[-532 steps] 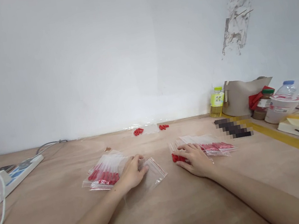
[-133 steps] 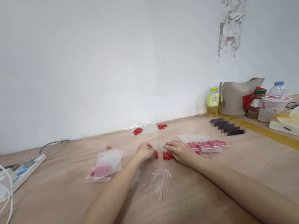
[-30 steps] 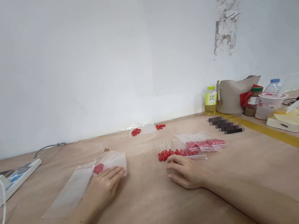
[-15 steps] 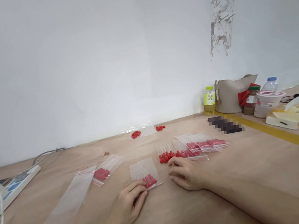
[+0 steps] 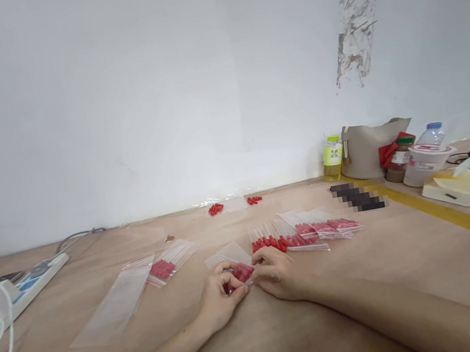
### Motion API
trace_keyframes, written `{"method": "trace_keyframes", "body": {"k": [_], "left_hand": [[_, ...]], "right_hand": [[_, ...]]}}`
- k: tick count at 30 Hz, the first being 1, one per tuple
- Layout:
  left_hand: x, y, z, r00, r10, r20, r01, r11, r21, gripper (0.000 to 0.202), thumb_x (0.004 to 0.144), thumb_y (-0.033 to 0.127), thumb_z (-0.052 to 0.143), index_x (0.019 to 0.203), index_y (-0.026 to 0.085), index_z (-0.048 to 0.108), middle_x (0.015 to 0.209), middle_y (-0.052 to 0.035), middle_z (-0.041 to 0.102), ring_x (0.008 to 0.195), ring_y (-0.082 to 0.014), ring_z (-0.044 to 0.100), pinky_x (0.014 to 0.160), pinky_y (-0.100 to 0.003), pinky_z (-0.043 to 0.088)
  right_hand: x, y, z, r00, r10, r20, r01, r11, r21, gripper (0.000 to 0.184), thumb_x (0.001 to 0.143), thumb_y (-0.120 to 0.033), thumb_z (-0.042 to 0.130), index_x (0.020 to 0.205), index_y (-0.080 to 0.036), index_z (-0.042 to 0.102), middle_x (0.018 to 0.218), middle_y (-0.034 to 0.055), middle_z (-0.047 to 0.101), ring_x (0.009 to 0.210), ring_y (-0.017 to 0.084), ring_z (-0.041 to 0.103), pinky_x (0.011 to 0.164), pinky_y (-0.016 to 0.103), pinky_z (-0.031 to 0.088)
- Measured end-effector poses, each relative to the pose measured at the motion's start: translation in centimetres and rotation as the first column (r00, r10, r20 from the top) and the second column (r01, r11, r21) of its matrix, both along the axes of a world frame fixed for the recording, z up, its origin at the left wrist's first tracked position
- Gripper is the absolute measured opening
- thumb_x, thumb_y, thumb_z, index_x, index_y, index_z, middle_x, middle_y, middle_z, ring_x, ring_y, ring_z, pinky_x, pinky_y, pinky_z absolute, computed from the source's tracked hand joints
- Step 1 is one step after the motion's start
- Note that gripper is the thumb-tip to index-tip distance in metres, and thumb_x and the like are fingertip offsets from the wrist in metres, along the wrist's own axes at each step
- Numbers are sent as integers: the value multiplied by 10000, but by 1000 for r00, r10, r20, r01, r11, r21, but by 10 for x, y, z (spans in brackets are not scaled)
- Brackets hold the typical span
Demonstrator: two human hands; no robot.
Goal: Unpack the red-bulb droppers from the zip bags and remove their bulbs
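A small clear zip bag [image 5: 229, 254] lies in front of me, with several red-ended thin sticks inside. My left hand [image 5: 219, 294] pinches its near edge, thumb against fingers. At the bag's right corner, the bent fingers of my right hand [image 5: 277, 274] close on the edge. Just beyond my right hand is a row of loose red-ended sticks [image 5: 268, 243], their thin ends pointing away. More filled bags [image 5: 332, 227] overlap to the right of that row. On the left, another filled bag [image 5: 163, 269] rests by a long flat clear bag [image 5: 115, 306].
Two small piles of red pieces [image 5: 216, 209] lie by the wall. A white power strip [image 5: 41, 289] with cables is at left. At right stand a yellow-capped bottle [image 5: 332, 160], a grey bag [image 5: 369, 149], a lidded cup [image 5: 427, 166] and a tissue pack [image 5: 462, 187].
My right hand has moved left from the loose row to the zip bag. My left hand has slid right along the bag's near edge, and the bag has turned slightly.
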State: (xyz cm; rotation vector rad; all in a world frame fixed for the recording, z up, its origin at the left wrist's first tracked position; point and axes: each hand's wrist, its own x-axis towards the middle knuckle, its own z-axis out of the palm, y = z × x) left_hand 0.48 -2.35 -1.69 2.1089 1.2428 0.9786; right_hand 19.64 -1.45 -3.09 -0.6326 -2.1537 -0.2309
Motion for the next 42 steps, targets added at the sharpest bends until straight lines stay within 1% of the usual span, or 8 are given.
{"method": "trace_keyframes", "body": {"k": [13,18,22,27,32,36,38,42], "left_hand": [[-3,5,-7,991,-3,136,16,995,-97,193,615,291,684,525,151,584,1005,-94,548,938,-208,548,788,-322,436],[-1,6,-8,999,20,47,-19,1000,-21,159,675,320,640,614,173,636,986,-83,572,975,-214,533,820,-332,431],[5,3,0,997,-26,-66,30,997,66,200,782,340,527,769,217,684,1047,-67,562,1012,-201,515,876,-343,410],[11,0,5,994,-38,-105,52,990,133,198,787,242,498,667,181,643,1028,-73,561,1077,-213,481,886,-351,413],[8,5,-3,995,-101,-16,102,976,191,161,789,190,462,655,174,550,950,-53,605,1090,-190,493,991,-378,336],[5,9,-8,995,66,73,-74,992,105,182,806,251,445,682,167,549,1008,-75,607,1075,-220,517,867,-367,440],[3,9,-8,988,106,111,-119,986,116,213,824,288,433,716,166,569,1011,-79,611,1087,-220,510,872,-361,435],[-6,9,1,999,-5,34,0,989,148,231,828,342,462,872,181,623,1112,-73,584,1173,-222,431,982,-382,342]], "right_hand": [[0,5,-2,995,-104,4,104,993,48,131,772,-157,512,759,-223,624,812,25,566,752,140,478,663,286,359],[-3,7,1,994,-91,59,87,994,66,142,787,-143,504,753,-213,622,778,18,578,724,133,463,647,284,336],[-2,7,2,995,-74,62,68,994,91,159,794,-130,492,768,-208,628,782,22,585,725,136,456,649,287,327],[-3,4,3,996,-59,70,51,992,113,159,791,-137,503,729,-204,633,774,17,589,697,126,452,623,272,322],[-8,-2,5,996,-4,93,5,1000,-11,150,811,-154,490,758,-208,620,857,6,601,730,111,498,623,234,366],[-8,-7,6,993,36,115,-26,996,-91,164,808,-145,473,726,-212,598,971,3,584,800,117,527,663,232,400],[-6,-10,7,994,71,81,-56,983,-175,150,801,-130,463,736,-197,581,1056,24,549,828,113,541,699,233,424],[8,-13,10,984,179,-14,-172,917,-360,103,714,-86,504,718,-176,554,1122,62,498,808,106,570,717,231,457]]}}
